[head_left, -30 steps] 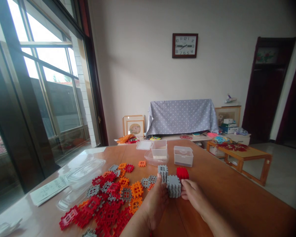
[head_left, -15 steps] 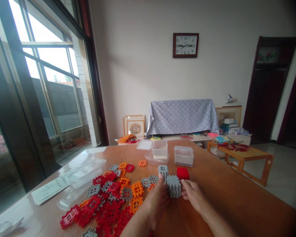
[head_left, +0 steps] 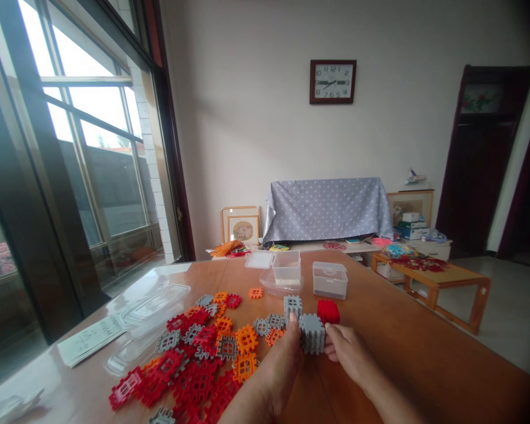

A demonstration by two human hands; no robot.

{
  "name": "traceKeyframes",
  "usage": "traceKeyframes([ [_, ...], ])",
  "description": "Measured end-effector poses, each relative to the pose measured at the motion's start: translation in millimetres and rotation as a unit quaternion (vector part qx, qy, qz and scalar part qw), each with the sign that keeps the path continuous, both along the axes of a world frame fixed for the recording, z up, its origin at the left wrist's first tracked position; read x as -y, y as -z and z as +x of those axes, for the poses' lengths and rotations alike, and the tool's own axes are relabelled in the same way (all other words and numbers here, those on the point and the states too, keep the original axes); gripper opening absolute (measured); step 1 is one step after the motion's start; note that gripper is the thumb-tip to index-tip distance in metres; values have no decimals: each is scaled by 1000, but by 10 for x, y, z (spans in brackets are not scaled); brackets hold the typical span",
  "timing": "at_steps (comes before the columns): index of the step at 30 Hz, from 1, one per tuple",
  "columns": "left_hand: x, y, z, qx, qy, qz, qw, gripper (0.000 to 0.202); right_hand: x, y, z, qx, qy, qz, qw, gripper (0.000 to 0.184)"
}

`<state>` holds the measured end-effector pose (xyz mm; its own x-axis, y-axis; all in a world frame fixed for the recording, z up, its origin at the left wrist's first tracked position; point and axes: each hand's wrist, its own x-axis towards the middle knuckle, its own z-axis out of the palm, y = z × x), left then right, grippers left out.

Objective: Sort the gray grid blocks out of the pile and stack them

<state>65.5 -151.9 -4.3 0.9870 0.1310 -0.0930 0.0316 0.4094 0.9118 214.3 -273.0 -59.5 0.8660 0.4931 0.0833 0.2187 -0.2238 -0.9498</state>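
Observation:
A stack of grey notched plastic tiles (head_left: 312,333) stands on the table between my two hands. My left hand (head_left: 282,365) is closed against its left side, thumb pointing up and fingers partly hidden behind the palm. On the right side, my right hand (head_left: 342,343) grips the same stack with thumb and bent fingers. Just beyond my left thumb is another grey tile stack (head_left: 293,304) with a window-frame tile on top. A red tile stack (head_left: 328,310) stands behind my right fingertips.
A loose heap of red, grey and orange tiles (head_left: 198,380) spreads to the left. Clear plastic lids (head_left: 154,303) and a paper sheet (head_left: 90,340) lie farther left. Two clear boxes, one open (head_left: 287,265) and one lidded (head_left: 330,280), stand toward the far edge.
The grey stack between my hands looks straighter, its tiles more evenly lined up. My left thumb has shifted slightly right; my right hand has hardly moved.

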Motion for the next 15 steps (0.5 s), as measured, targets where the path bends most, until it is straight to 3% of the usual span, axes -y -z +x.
traceKeyframes([
  [5,11,-26,-6,-7,-8,1,1000,80,2,0,3,-26,-15,18,999,49],
  [10,-13,-30,7,-21,-8,-6,1000,81,5,0,17,-6,12,6,1000,49],
  [15,-106,-21,4,-48,-69,3,996,86,69,-64,6,43,66,14,997,56],
])
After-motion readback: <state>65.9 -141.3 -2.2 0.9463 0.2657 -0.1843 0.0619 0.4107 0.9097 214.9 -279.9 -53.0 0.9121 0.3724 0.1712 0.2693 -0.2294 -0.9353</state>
